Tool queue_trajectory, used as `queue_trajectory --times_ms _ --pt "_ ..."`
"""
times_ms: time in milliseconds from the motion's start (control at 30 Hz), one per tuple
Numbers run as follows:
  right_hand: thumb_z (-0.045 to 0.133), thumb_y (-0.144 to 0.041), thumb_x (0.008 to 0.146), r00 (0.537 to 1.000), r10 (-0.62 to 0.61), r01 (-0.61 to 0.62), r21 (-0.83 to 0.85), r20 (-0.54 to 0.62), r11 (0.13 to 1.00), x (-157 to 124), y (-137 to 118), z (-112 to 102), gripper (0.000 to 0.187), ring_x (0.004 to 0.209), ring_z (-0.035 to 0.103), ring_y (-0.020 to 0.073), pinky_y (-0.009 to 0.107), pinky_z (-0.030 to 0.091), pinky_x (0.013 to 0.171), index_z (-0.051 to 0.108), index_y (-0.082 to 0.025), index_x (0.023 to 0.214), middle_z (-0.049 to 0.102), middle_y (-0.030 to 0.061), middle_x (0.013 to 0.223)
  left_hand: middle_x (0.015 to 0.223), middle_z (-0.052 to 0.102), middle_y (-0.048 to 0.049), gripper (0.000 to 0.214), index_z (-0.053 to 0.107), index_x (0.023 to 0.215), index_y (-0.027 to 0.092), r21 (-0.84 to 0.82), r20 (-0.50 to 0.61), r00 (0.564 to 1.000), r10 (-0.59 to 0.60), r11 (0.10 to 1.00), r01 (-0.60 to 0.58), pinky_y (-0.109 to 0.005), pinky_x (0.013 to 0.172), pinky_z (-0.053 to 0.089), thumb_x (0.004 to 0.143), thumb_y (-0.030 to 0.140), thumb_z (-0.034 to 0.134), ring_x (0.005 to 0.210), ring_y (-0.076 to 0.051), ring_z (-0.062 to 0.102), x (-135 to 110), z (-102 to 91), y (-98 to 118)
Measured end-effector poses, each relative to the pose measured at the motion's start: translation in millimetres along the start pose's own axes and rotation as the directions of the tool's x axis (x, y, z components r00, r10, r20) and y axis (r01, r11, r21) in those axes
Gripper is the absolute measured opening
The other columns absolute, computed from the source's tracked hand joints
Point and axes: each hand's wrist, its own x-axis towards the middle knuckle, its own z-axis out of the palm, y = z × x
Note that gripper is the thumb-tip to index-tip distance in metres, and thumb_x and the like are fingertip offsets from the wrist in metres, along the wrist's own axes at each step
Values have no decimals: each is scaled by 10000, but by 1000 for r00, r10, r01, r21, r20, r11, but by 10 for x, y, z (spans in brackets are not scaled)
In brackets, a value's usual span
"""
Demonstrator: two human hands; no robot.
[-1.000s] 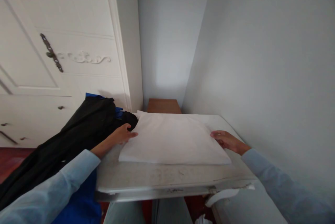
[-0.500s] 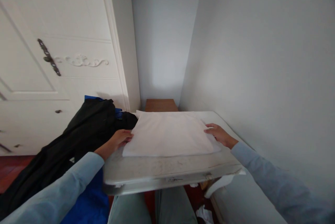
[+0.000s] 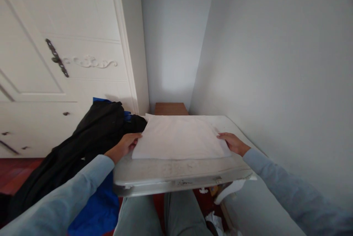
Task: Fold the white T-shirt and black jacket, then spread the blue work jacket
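A white folded cloth [image 3: 180, 138] lies flat on a white table with a worn front edge [image 3: 165, 177]. My left hand [image 3: 127, 145] grips the cloth's left side, the thumb on top and the other fingers curled at the edge, partly hidden. On the opposite side, my right hand [image 3: 233, 143] pinches the cloth's right edge between thumb and fingers. Dark clothing [image 3: 93, 133] is heaped close by my left hand and forearm, with blue fabric [image 3: 96, 208] hanging below it.
A white wardrobe [image 3: 91, 26] stands at the left, and a grey wall [image 3: 275, 52] runs along the right. Behind the table is a brown wooden box-like piece [image 3: 171, 108]. Crumpled white paper or plastic [image 3: 215, 221] lies on the red floor beneath the table.
Both hands have moved slightly at the cloth's side edges, the right one now pinching its edge more closely. The cloth stays flat on the table. The camera view has shifted a little.
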Motion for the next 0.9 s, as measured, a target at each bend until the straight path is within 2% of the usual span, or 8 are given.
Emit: queue_trajectory --times_ms 167,233,333,500,600,700,800,900 --pt "846 -469 655 968 -233 235 -3 96 972 -352 -18 -210 616 792 649 186 270 514 674 617 -235 1176 705 35 898 511 449 105 639 637 1096 146 -41 148 985 93 995 -88 -196 458 239 531 390 812 461 -65 365 -314 -145 48" --pt "827 -540 679 970 -189 203 -80 156 976 -536 108 -355 699 768 642 178 259 502 649 585 -233 1260 689 22 868 529 467 102 722 608 1186 146 25 261 963 70 997 -79 -191 458 231 545 389 836 466 -63 370 -430 -239 6" --pt "819 -582 671 979 -73 108 -183 188 977 -718 321 -508 770 721 648 191 271 499 607 566 -215 1299 678 11 801 540 479 97 736 607 1180 150 105 360 930 -75 994 39 -188 448 236 522 368 855 457 -65 383 -497 -317 -73" --pt "862 -415 671 984 18 -22 19 180 1000 -651 319 -511 624 903 703 212 303 578 787 589 -231 1201 730 78 1072 527 469 86 591 634 931 166 117 261 959 -112 990 84 -184 406 170 467 446 872 430 -62 378 -379 -218 -73" --pt "856 -313 678 978 105 -119 68 182 991 -444 166 -396 441 817 702 179 272 582 740 611 -208 1030 741 82 993 485 415 101 483 605 763 169 56 220 971 -91 995 81 -188 400 143 440 407 873 402 -41 309 -266 -76 2" --pt "858 -226 630 972 146 -149 3 186 989 -242 40 -243 386 719 674 168 262 557 637 610 -205 925 724 59 857 479 436 94 429 619 750 164 -30 130 990 -60 997 64 -196 425 225 434 325 861 423 -53 347 -241 57 103" --pt "861 -218 574 991 1 6 -51 134 999 -164 -12 -172 485 757 668 190 271 527 626 634 -217 1003 709 49 847 651 617 34 576 678 963 156 -97 110 989 102 991 -92 -219 519 368 450 339 866 556 -100 516 -360 77 184" --pt "858 -348 605 975 -206 211 -61 84 976 -225 70 -283 633 863 671 215 289 527 681 614 -241 1179 714 66 968 864 703 -25 678 674 1106 176 -110 138 964 226 971 -212 -259 660 463 510 441 861 747 -159 617 -522 -61 143"
